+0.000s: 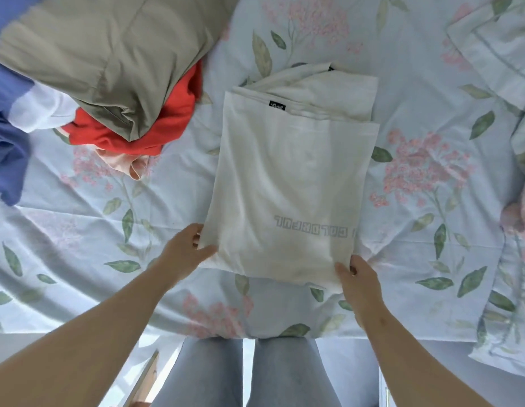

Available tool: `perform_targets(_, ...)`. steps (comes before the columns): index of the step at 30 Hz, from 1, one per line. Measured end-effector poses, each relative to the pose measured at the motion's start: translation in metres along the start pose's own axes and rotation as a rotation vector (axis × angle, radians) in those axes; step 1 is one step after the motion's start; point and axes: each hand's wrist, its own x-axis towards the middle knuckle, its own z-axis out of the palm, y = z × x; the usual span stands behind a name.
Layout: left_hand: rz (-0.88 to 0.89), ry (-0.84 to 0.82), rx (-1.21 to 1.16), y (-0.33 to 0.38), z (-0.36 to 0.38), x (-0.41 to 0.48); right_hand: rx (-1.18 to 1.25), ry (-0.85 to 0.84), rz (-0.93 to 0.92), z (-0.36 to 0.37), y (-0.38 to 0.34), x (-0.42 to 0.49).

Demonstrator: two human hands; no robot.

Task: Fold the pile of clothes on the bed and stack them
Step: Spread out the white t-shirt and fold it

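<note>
A white T-shirt (pixel 287 183) lies on the bed, folded into a long rectangle, with grey lettering showing through near its near end and a small black label at the far end. My left hand (pixel 185 251) pinches its near left corner. My right hand (pixel 358 277) pinches its near right corner. To the far left lies the pile of clothes (pixel 108 63): a khaki garment on top, a red one (pixel 155 124) under it, a peach piece, a white piece and a blue garment (pixel 6 148).
The bed wears a pale blue floral sheet (pixel 417 177). A floral pillow or duvet (pixel 508 54) is bunched along the right side. The bed's near edge runs just in front of my legs (pixel 246 374).
</note>
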Motion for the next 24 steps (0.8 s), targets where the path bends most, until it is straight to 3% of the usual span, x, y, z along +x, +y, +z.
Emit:
perform_targets(5, 0.042, 0.122, -0.228, 0.050, 0.003, 0.032, 0.331, 0.112, -0.098, -0.009, -0.053, 0.029)
perform_targets(12, 0.175, 0.339, -0.646, 0.147, -0.014, 0.088, 0.488, 0.233, -0.235, -0.028, -0.129, 0.098)
perform_targets(15, 0.236, 0.350, -0.625, 0.170, -0.023, 0.102, 0.406, 0.289, -0.245, -0.035, -0.148, 0.118)
perform_targets(19, 0.313, 0.335, -0.415, 0.185, -0.038, 0.099, 0.314, 0.325, -0.329, -0.051, -0.162, 0.115)
perform_targets(24, 0.473, 0.297, -0.595, 0.217, -0.067, 0.097, 0.437, 0.360, -0.493, -0.080, -0.201, 0.103)
